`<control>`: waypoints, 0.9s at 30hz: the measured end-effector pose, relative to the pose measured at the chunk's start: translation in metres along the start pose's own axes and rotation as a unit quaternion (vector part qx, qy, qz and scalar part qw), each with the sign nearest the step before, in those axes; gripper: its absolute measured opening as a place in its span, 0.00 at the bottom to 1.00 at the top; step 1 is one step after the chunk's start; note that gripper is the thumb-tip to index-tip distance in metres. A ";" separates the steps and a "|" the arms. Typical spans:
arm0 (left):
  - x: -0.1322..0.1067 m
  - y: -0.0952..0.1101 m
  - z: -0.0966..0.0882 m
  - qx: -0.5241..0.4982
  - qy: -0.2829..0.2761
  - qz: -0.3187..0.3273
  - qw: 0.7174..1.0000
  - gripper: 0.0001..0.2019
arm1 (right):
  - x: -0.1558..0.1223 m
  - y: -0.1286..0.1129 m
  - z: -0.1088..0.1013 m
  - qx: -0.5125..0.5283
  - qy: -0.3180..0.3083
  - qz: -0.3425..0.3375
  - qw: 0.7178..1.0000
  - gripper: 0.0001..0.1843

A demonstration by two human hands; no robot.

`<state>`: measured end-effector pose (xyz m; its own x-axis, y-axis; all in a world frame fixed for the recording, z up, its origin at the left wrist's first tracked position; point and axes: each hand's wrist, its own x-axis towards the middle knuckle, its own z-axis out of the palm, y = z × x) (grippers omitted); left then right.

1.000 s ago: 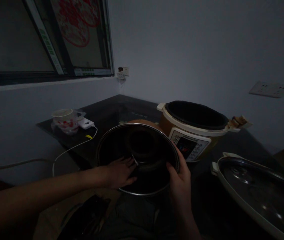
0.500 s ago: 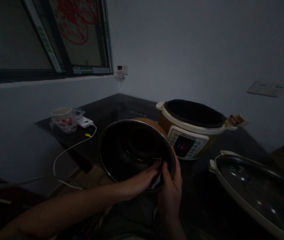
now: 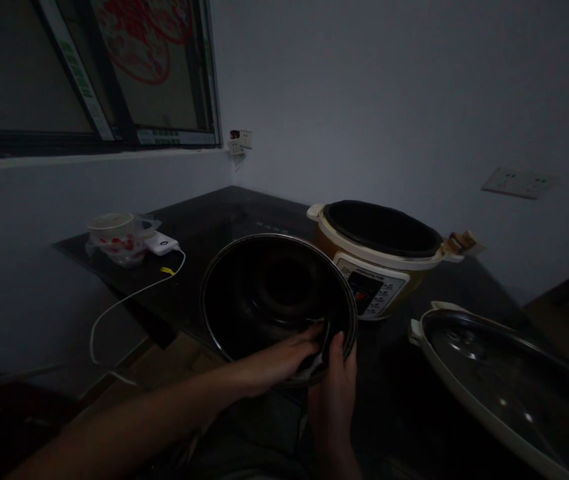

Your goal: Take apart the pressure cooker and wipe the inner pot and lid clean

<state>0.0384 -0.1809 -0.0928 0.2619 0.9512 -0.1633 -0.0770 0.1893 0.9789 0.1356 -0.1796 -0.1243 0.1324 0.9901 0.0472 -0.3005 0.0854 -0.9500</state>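
Observation:
A dark inner cooking pot [image 3: 249, 313] with a shiny rim is tilted so its mouth faces me. My left hand [image 3: 284, 360] reaches over the near rim, its fingers pressed against the inner wall at the lower right. Under those fingers shows part of a pale cloth [image 3: 317, 364], mostly hidden in the dim light. My right hand [image 3: 335, 390] grips the pot's right rim, thumb inside and the other fingers outside. Just behind the pot stands the electric cooker [image 3: 408, 279], uncovered, with a dark cavity and a front control panel.
To the right lies a glass lid [image 3: 497, 380] with a pale rim. A bagged bowl [image 3: 117, 241] and a white device [image 3: 163, 244] with a cable sit at the back left of the black table [image 3: 217, 217]. Wall sockets [image 3: 514, 182] and a window are beyond.
The pot's mouth has turned more toward me, hiding its copper-coloured outside. My right hand has slid slightly lower with the rim, and the whole view has shifted a little.

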 end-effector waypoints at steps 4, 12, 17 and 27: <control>-0.014 -0.001 -0.039 0.319 -0.098 0.006 0.943 0.34 | -0.003 -0.003 -0.001 -0.050 -0.010 -0.046 0.998 0.34; -0.013 -0.006 -0.057 0.506 -0.114 0.019 0.854 0.30 | -0.007 0.004 -0.001 -0.093 0.028 -0.059 0.994 0.36; -0.009 -0.001 -0.018 0.261 -0.052 -0.004 0.964 0.32 | -0.011 0.006 0.003 0.023 0.069 0.052 0.996 0.39; 0.022 0.018 0.046 -0.319 0.051 0.022 0.946 0.21 | -0.009 0.007 -0.003 0.017 0.087 0.078 0.993 0.41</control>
<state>0.0873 -0.1674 -0.0728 0.1536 0.9740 -0.1668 -0.6599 0.2267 0.7163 0.1349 -0.1887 -0.1328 0.2421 0.9575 -0.1567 -0.3608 -0.0611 -0.9306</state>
